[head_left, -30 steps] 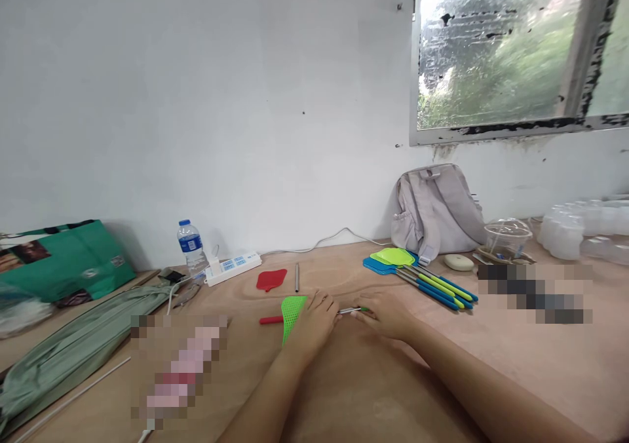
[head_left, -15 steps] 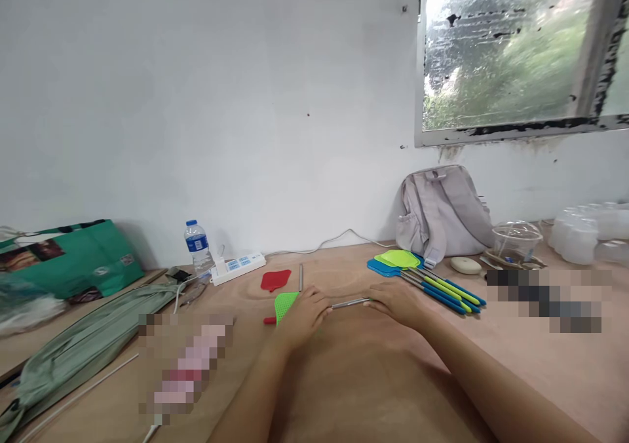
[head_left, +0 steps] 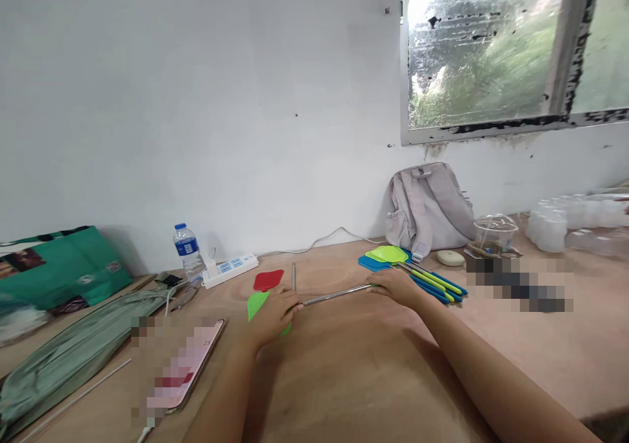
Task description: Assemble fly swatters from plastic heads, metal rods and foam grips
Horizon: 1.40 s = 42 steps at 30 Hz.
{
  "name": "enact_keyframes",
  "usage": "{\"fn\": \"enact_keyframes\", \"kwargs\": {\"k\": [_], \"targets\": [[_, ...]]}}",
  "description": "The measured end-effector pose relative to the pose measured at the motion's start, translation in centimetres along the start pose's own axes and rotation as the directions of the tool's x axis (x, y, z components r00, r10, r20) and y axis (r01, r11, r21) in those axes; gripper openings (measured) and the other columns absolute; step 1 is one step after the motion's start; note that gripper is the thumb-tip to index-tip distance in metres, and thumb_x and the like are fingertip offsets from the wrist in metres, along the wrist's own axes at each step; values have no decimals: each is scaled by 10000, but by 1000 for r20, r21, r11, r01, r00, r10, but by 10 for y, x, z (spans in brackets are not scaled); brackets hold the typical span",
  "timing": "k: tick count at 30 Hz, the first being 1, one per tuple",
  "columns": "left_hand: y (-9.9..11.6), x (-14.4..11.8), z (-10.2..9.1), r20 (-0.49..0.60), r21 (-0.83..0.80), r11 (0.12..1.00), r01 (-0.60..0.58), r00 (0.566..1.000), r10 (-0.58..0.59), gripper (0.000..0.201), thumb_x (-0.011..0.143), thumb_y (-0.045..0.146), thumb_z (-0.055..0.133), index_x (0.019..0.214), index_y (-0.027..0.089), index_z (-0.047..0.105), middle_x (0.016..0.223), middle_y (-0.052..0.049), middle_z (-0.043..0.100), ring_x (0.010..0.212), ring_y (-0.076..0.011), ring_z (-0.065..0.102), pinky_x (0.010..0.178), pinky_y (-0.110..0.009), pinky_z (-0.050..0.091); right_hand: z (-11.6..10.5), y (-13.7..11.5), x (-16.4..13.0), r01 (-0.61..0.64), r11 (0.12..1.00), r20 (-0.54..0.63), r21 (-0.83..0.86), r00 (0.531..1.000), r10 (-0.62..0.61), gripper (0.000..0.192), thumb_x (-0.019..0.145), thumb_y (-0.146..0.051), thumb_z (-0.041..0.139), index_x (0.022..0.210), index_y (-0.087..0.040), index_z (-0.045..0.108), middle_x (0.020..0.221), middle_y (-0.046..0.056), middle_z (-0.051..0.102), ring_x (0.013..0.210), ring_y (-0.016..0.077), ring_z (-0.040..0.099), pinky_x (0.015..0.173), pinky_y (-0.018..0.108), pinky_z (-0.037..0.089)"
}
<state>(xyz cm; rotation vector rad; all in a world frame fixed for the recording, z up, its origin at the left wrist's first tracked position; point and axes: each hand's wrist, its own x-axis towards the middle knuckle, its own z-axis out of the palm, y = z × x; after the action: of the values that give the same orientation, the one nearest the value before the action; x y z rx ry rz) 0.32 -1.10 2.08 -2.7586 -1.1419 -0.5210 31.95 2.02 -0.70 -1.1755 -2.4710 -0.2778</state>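
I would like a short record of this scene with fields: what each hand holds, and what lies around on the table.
left hand: grips one end of a telescopic metal rod, resting on the green swatter head
right hand: holds the other end of the rod
rod: drawn out between both hands, just above the wooden table
behind the hands: red swatter head, short metal rod
right side: pile of finished swatters, grey backpack
left side: water bottle, power strip
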Motion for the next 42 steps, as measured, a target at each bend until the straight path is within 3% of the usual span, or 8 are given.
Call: {"fn": "enact_keyframes", "kwargs": {"k": [4,9,14,18,24,30,35,42], "targets": [[-1,-7,-7,6,24,1000,-19,1000,18,293,860,271,317,703,187,550,762,-13,575,849,-154,451,801,-305,347,-6,7,-10,2,1000,-6,-27,1000,-2,339,853,-428,323,963,-255,593,949,32,635,854,172,567,693,269,389],[-16,-35,-28,-32,63,995,83,996,-81,280,867,256,285,759,187,533,825,-26,567,841,-158,458,786,-301,361,-26,30,-40,-91,995,-102,-36,991,87,311,848,-415,346,943,-257,596,896,41,644,810,172,576,672,268,392],[-17,-45,-45,-2,147,985,87,996,-87,271,870,235,264,756,184,505,809,-20,543,808,-149,466,800,-306,361,-34,33,-55,-85,995,-20,-60,996,84,315,858,-415,318,919,-241,573,881,38,633,778,178,574,624,274,386],[-6,-35,-35,-99,322,937,135,989,-108,255,858,187,269,802,164,516,823,-48,545,836,-173,484,874,-369,320,-25,20,-58,-113,992,-6,-61,994,113,314,868,-399,290,902,-229,551,886,45,623,768,181,570,624,284,383],[37,-10,-5,-117,426,889,169,985,-131,333,753,6,334,989,182,487,916,-77,544,853,-214,507,741,-342,381,-33,-15,-45,-70,996,-49,-62,997,67,244,864,-335,302,868,-211,512,815,38,612,686,159,554,582,269,334],[71,32,13,-123,433,897,91,992,-41,255,787,49,322,967,150,473,898,-86,531,821,-224,510,723,-361,385,-36,-67,-7,-250,937,-187,-242,960,207,185,772,-342,410,723,-197,514,692,36,608,612,165,541,502,258,235],[68,35,14,-97,444,895,-38,991,90,222,830,97,291,965,138,462,841,-72,534,771,-205,507,666,-328,387,-31,-71,5,-293,903,-110,-315,956,272,175,749,-272,421,659,-193,549,644,54,624,567,161,548,473,255,189],[57,11,14,-83,428,903,-26,994,68,169,832,192,316,875,159,475,789,-58,536,714,-198,505,606,-315,387,-14,-49,-10,-136,925,-132,-356,987,94,166,751,-199,415,663,-184,555,630,49,631,558,152,554,453,274,140]]}}
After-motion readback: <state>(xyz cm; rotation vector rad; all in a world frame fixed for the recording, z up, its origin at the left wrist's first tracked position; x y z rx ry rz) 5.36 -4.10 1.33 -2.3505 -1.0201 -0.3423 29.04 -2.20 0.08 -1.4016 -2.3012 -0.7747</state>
